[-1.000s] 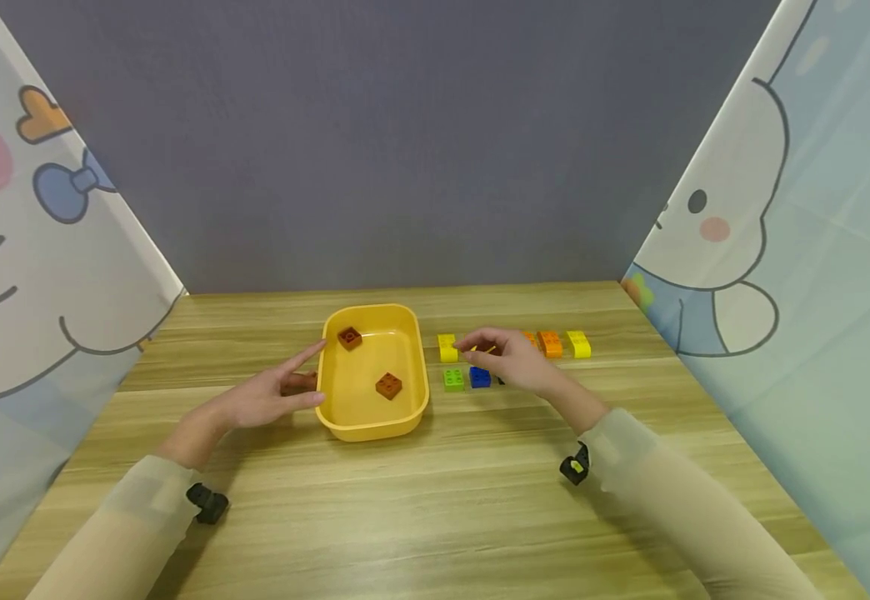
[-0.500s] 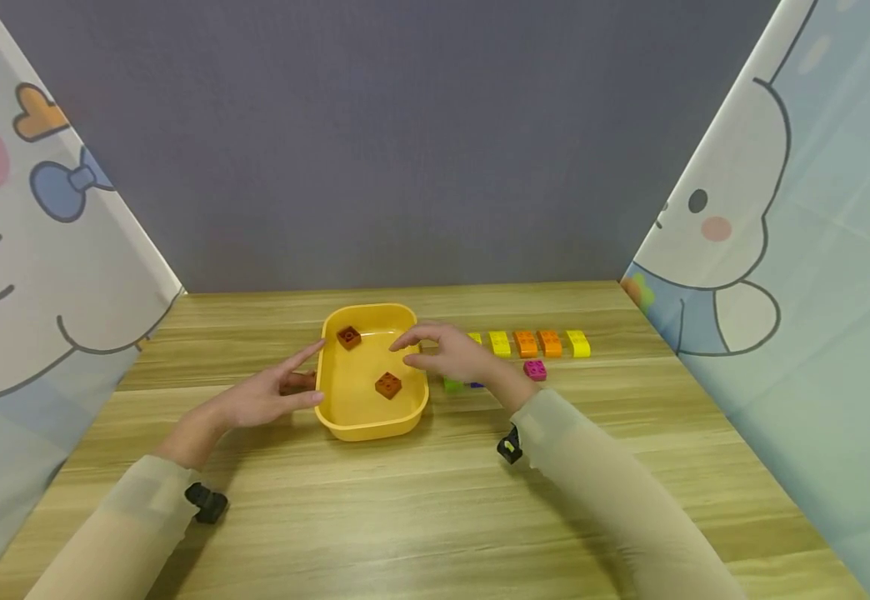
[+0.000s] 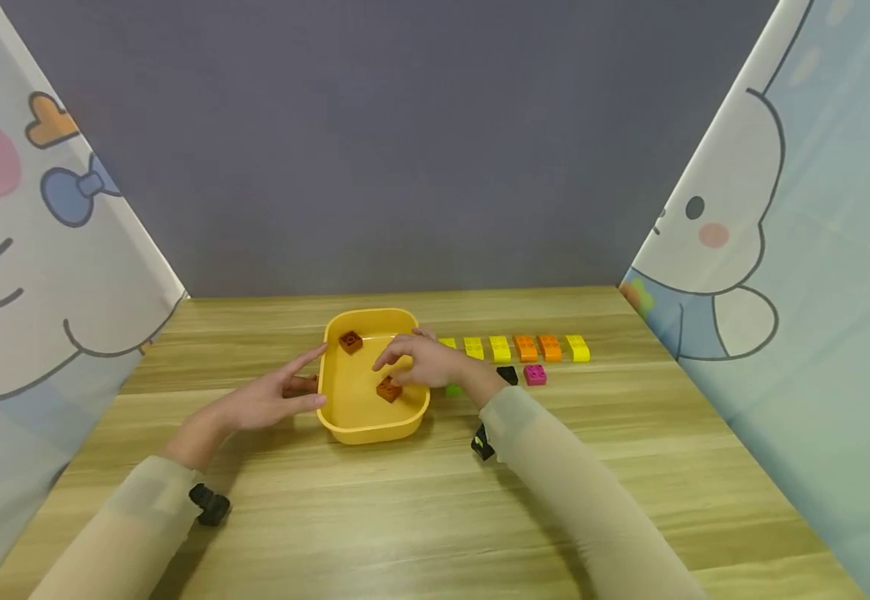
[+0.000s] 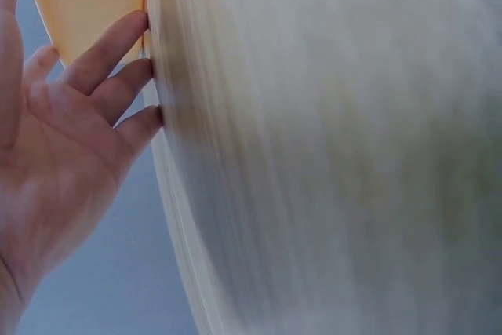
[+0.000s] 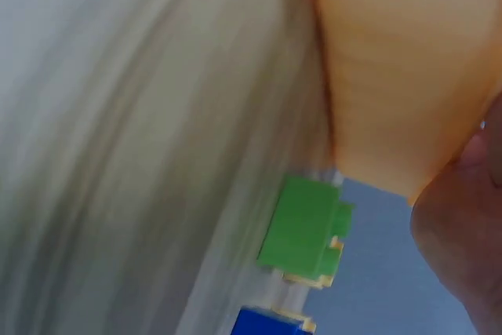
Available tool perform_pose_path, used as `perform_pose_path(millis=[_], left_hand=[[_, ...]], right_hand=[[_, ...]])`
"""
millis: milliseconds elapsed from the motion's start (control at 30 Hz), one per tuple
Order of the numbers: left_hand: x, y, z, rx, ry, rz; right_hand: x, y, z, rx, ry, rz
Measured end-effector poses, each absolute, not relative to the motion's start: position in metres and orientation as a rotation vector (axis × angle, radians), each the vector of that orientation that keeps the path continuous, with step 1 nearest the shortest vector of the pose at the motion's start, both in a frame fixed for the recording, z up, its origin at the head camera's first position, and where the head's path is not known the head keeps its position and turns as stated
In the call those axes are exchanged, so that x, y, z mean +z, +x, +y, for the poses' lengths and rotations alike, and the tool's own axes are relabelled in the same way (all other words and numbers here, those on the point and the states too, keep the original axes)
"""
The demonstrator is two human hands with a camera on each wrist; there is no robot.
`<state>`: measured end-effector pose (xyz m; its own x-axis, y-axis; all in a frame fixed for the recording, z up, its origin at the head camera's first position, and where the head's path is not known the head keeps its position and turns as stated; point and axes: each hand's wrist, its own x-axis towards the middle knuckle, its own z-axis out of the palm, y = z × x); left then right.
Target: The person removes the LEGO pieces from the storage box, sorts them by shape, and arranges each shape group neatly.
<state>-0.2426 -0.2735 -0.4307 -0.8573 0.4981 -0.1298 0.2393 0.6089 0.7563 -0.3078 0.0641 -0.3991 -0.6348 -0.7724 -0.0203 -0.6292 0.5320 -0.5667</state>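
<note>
A yellow plastic tray (image 3: 373, 435) stands on the table with two brown toy bricks inside. One brown brick (image 3: 350, 342) lies near the far left corner, hollow side up. My right hand (image 3: 426, 360) reaches over the tray's right rim, its fingers apart and bent loosely above the other brown brick (image 3: 387, 390). That brick is partly covered by the thumb. On the left, my left hand (image 3: 270, 398) spreads its fingers against the tray's outer side. In the left wrist view, several fingertips (image 4: 135, 21) of that hand touch the tabletop beside the tray.
Right of the tray a row of yellow and orange bricks (image 3: 525, 348) runs along the table. In front of it lie a magenta brick (image 3: 535, 375), a black brick (image 3: 507, 375), a green brick (image 5: 302, 229) and a blue brick (image 5: 267, 323). A grey wall (image 3: 405, 150) stands behind.
My right hand has moved left from above the brick row into the tray, lowering toward the nearer brown brick. The left hand stays at the tray's side.
</note>
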Motion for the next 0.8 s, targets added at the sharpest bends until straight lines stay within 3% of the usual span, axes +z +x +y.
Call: perform_pose_path(millis=[800], left_hand=[[-0.4292, -0.2431, -0.2713, 1.117, 0.587, 2.507]], right_hand=[[-0.4046, -0.2997, 0.0566, -0.524, -1.157, 2.618]])
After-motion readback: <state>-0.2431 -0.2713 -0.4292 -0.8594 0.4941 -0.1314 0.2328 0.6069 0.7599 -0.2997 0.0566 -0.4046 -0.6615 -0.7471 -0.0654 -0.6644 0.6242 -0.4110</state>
